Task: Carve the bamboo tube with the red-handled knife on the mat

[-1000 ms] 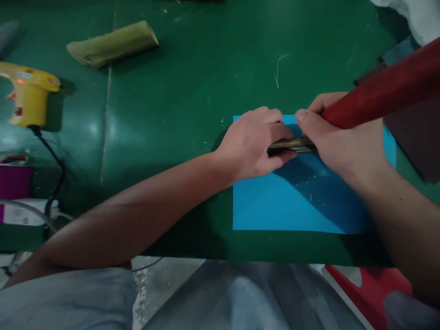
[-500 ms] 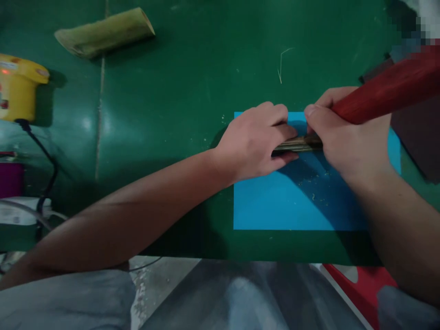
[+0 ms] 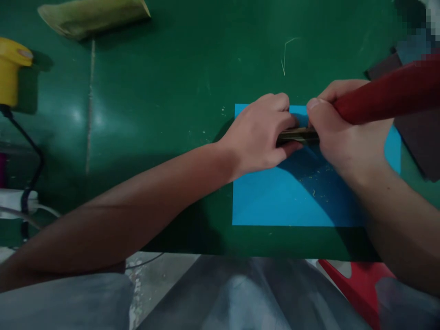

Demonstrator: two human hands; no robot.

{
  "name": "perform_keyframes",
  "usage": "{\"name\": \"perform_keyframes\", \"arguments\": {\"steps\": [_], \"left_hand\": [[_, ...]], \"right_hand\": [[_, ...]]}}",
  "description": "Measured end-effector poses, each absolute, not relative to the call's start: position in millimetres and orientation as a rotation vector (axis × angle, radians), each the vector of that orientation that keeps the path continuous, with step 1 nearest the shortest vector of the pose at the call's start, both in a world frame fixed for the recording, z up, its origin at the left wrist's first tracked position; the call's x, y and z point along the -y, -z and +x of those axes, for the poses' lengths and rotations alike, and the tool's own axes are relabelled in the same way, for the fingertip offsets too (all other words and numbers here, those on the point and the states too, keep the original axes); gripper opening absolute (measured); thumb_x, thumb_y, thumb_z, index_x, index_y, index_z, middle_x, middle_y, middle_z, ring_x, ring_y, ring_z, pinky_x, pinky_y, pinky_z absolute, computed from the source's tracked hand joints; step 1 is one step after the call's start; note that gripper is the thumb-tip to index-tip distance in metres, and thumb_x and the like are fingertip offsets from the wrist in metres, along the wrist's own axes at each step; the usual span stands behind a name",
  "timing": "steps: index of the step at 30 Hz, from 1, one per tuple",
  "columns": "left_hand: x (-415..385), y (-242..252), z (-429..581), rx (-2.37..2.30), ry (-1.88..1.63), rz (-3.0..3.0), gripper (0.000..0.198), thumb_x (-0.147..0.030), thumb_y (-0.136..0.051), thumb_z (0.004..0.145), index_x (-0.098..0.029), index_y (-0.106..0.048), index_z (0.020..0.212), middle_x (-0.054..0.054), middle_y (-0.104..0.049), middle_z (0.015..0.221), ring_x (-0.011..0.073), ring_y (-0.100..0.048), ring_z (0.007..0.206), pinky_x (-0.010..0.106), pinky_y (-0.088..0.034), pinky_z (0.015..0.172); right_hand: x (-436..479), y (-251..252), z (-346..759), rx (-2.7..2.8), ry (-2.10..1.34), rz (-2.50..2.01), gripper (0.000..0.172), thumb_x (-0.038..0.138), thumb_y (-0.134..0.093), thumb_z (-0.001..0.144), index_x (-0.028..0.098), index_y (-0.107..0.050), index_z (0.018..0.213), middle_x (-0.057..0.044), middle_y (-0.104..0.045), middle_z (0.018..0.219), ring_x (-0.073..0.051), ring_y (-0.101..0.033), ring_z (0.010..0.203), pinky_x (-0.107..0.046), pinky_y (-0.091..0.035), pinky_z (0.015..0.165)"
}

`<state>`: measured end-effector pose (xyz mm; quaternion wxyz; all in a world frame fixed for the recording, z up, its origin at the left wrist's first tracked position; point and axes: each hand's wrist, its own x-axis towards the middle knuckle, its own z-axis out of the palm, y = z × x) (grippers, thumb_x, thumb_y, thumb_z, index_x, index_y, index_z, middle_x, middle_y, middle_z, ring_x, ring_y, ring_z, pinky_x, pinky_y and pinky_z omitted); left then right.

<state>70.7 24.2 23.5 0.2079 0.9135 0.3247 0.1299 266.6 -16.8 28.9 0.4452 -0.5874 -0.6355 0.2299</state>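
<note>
My left hand (image 3: 261,135) is closed around a thin brownish strip (image 3: 297,135), likely bamboo, that lies across a blue sheet (image 3: 275,201) on the green table (image 3: 178,91). My right hand (image 3: 343,137) grips the red handle (image 3: 388,96) of a tool and meets the strip's other end. The tool's working end is hidden under that hand. Small pale shavings lie on the blue sheet below the hands.
A split yellow-green bamboo piece (image 3: 92,16) lies at the far left. A yellow glue gun (image 3: 12,73) with a black cord stands at the left edge. Dark sheets (image 3: 419,142) lie at the right. A red object (image 3: 357,284) sits below the table's front edge.
The view has shifted a little, so table objects sit higher and further left. Both hands keep the same grip on the strip and the handle.
</note>
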Motion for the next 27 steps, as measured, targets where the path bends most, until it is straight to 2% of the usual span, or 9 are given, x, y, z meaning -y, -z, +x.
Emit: {"name": "perform_keyframes", "arguments": {"steps": [3,6,8,12,16,22,27], "left_hand": [[-24.1,-23.7,71.4,-0.956,-0.367,2.463,0.019,-0.042,-0.074,0.105,-0.028,-0.075,0.118,0.011,-0.077,0.11,0.0355,-0.074,0.115,0.049,-0.058,0.096],[-24.7,-24.1,70.8,-0.965,-0.389,2.412,0.015,-0.041,-0.074,0.104,-0.028,-0.076,0.112,0.01,-0.078,0.11,0.0343,-0.075,0.111,0.049,-0.058,0.093],[-25.1,-23.9,70.2,-0.958,-0.43,2.399,0.014,-0.041,-0.073,0.105,-0.029,-0.077,0.11,0.009,-0.078,0.108,0.033,-0.075,0.109,0.048,-0.058,0.091],[-25.7,-23.9,69.7,-0.96,-0.447,2.407,0.013,-0.039,-0.075,0.105,-0.028,-0.078,0.11,0.009,-0.079,0.108,0.0321,-0.074,0.107,0.047,-0.057,0.09],[-25.9,-25.2,70.5,-0.962,-0.416,2.412,0.014,-0.038,-0.076,0.103,-0.026,-0.078,0.11,0.01,-0.079,0.108,0.033,-0.075,0.106,0.049,-0.058,0.092],[-25.7,-26.0,71.4,-0.962,-0.407,2.423,0.013,-0.036,-0.077,0.102,-0.025,-0.079,0.11,0.01,-0.079,0.108,0.0328,-0.075,0.109,0.047,-0.058,0.093],[-27.0,-28.1,71.9,-0.947,-0.397,2.428,0.011,-0.038,-0.078,0.103,-0.027,-0.079,0.108,0.009,-0.078,0.105,0.0329,-0.075,0.108,0.047,-0.058,0.092]], "right_hand": [[18.2,-31.7,267.4,1.57,-0.594,-1.428,0.035,0.014,-0.074,0.099,0.029,-0.055,0.074,0.004,-0.053,0.075,-0.02,-0.065,0.078,-0.042,-0.058,0.083],[18.4,-34.7,268.8,1.56,-0.609,-1.392,0.034,0.011,-0.07,0.092,0.028,-0.054,0.066,0.005,-0.049,0.066,-0.016,-0.054,0.066,-0.039,-0.05,0.07],[17.9,-35.4,269.5,1.529,-0.595,-1.399,0.035,0.011,-0.069,0.093,0.026,-0.055,0.065,0.005,-0.048,0.064,-0.015,-0.049,0.063,-0.038,-0.046,0.065],[14.7,-33.3,269.1,1.422,-0.573,-1.396,0.032,0.011,-0.072,0.095,0.025,-0.061,0.069,0.005,-0.054,0.066,-0.014,-0.056,0.066,-0.038,-0.051,0.07],[13.1,-32.1,268.7,1.481,-0.569,-1.431,0.031,0.016,-0.073,0.097,0.026,-0.061,0.07,0.005,-0.06,0.072,-0.014,-0.057,0.069,-0.037,-0.051,0.07],[13.9,-34.1,271.0,1.538,-0.588,-1.415,0.028,0.02,-0.071,0.098,0.027,-0.062,0.073,0.005,-0.061,0.073,-0.015,-0.062,0.072,-0.037,-0.052,0.071],[13.6,-33.9,270.3,1.555,-0.603,-1.424,0.03,0.018,-0.071,0.099,0.026,-0.062,0.072,0.005,-0.06,0.071,-0.014,-0.059,0.069,-0.036,-0.052,0.07]]}}
